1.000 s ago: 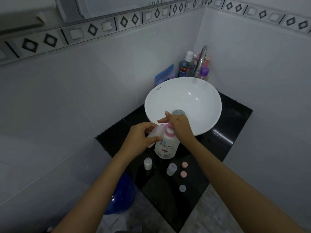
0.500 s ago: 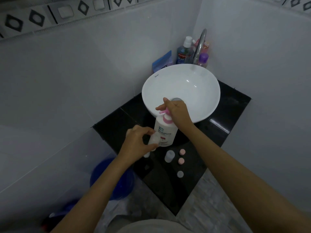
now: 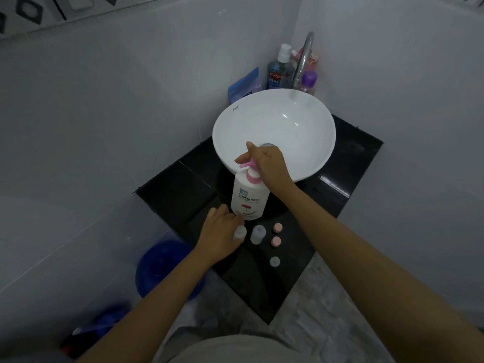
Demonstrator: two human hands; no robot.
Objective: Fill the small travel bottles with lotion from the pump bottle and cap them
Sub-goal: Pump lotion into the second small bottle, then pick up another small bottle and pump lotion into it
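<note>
White plastic, pink at the neck: the pump bottle (image 3: 250, 196) stands upright on the black counter (image 3: 178, 189), just in front of the basin (image 3: 273, 132). I see my right hand (image 3: 268, 163) lying over the pink pump head (image 3: 248, 165), thumb stretched forward and fingers bent down around it. My left hand (image 3: 222, 237) sits low at the bottle's foot, fingers curled about a small travel bottle (image 3: 240, 231) that stands on the counter; whether it already holds lotion I cannot tell. Just to its right a second travel bottle (image 3: 258, 233) stands uncapped and alone. Near that lie two pink caps (image 3: 277, 227) and, closer to me, a pale cap (image 3: 274, 261), all apart from each other. Behind the basin, toiletry bottles (image 3: 279, 72) crowd around the tap (image 3: 305, 58). Below the counter's left edge sits a blue bucket (image 3: 162, 268).
</note>
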